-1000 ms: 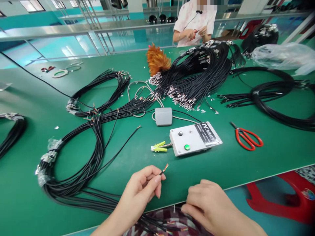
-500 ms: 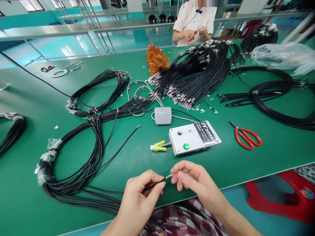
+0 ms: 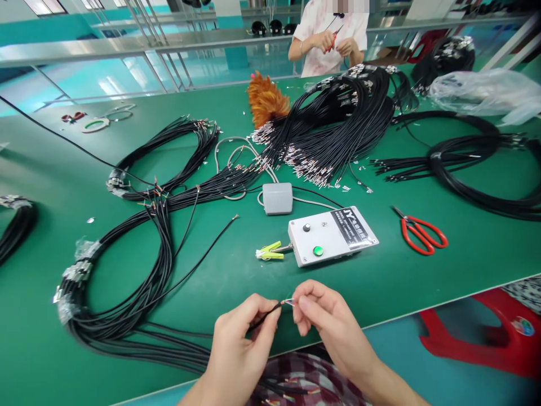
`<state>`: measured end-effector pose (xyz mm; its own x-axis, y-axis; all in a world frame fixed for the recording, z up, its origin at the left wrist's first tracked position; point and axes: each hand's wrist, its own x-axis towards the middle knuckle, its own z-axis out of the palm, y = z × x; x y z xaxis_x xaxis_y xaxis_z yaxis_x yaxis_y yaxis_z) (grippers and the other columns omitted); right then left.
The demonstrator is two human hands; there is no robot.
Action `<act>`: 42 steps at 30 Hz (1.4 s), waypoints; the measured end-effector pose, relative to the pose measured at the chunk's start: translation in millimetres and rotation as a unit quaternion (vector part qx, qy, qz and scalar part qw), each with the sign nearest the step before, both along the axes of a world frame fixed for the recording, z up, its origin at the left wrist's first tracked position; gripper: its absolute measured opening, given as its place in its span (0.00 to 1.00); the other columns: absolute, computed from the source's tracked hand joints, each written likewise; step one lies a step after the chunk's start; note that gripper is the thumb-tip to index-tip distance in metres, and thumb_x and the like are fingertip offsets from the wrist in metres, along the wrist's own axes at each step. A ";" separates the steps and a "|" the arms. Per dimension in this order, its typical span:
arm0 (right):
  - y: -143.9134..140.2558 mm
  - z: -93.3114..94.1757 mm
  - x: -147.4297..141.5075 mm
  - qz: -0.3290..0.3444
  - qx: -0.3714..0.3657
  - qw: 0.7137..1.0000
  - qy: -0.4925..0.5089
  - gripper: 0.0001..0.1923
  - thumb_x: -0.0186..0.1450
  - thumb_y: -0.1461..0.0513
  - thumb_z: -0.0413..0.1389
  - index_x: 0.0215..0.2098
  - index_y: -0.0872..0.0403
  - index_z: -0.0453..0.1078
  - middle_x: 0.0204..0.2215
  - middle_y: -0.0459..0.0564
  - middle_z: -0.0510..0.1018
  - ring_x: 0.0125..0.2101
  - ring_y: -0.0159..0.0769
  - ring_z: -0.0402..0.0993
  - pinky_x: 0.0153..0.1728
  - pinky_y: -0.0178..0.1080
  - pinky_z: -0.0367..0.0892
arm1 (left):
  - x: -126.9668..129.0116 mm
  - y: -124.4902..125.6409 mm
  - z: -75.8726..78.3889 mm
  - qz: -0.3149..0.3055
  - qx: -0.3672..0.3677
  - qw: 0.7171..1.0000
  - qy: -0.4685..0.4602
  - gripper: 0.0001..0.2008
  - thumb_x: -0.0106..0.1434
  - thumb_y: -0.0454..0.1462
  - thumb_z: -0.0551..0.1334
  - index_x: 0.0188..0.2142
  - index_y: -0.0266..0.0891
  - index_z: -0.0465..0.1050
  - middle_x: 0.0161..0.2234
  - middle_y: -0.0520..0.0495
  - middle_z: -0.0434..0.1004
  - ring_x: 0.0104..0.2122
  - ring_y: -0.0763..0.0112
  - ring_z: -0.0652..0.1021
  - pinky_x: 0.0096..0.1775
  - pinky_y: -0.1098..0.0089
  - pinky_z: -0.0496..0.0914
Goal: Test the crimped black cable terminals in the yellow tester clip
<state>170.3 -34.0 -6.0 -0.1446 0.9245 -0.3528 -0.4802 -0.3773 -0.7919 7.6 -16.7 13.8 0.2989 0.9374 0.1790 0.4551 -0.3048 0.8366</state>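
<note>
the near edge of the worktop (image 3: 401, 287) slants up from lower left to right, passing just under both hands. green surface shows between the hands and the box (image 3: 332, 237), and again from the right hand (image 3: 327, 318) across to the scissors (image 3: 424, 232). on the left side, the large coil (image 3: 164, 259) sits close to the left hand (image 3: 240, 344), and its cables run past that wrist toward the checked cloth (image 3: 313, 366) below the edge, where stripped ends show.

the cable (image 3: 264, 320) is over the worktop by the near edge, its tip between the two hands. the left hand's thumb and forefinger are pinched together on the black sheath; the right hand's fingertips are together on the thin wires (image 3: 288, 302) at its end.

a yellow clip (image 3: 273, 251) is on the box's left end, and a grey pedal (image 3: 278, 198) lies just behind. farther back are a heap of cables (image 3: 338, 127) and an orange duster (image 3: 266, 100) touching it. a co-worker (image 3: 329, 34) stands beyond, holding red snips. a red stool (image 3: 473, 355) is on the teal floor at right.

the clear bag (image 3: 477, 93) lies crumpled at far right; its contents cannot be made out.
</note>
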 end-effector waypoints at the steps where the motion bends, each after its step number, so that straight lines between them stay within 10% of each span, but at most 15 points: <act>1: -0.1 -0.2 0.9 -0.002 0.003 1.000 0.004 0.15 0.62 0.52 0.62 0.32 0.56 0.72 0.23 0.42 0.74 0.21 0.22 0.67 0.25 0.28 0.60 | 0.2 0.5 -0.4 -0.001 -0.004 1.000 -0.002 0.08 0.64 0.31 0.59 0.28 0.37 0.73 0.22 0.52 0.76 0.20 0.74 0.76 0.24 0.78 0.71; 25: 0.1 -10.9 -23.8 -0.134 0.160 0.943 -0.259 0.05 0.62 0.61 0.60 0.28 0.53 0.75 0.24 0.45 0.76 0.20 0.27 0.70 0.24 0.31 0.68 | 4.5 0.6 -3.7 0.049 -0.129 0.984 -0.116 0.06 0.61 0.33 0.62 0.27 0.38 0.71 0.19 0.55 0.74 0.15 0.78 0.72 0.17 0.80 0.67; 42: 4.9 -3.8 -32.5 -0.146 0.062 0.967 -0.200 0.08 0.59 0.58 0.62 0.28 0.54 0.72 0.20 0.43 0.74 0.18 0.26 0.67 0.22 0.31 0.65 | 6.2 0.3 -8.5 0.052 -0.126 0.984 -0.117 0.07 0.62 0.33 0.62 0.26 0.38 0.71 0.20 0.55 0.73 0.16 0.78 0.71 0.18 0.80 0.67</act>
<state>137.7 -29.1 -9.8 0.2543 0.9439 -0.2109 -0.1990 -0.1623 -0.9665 13.8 -16.4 5.3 0.1767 0.9842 -0.0111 0.2587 -0.0356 0.9653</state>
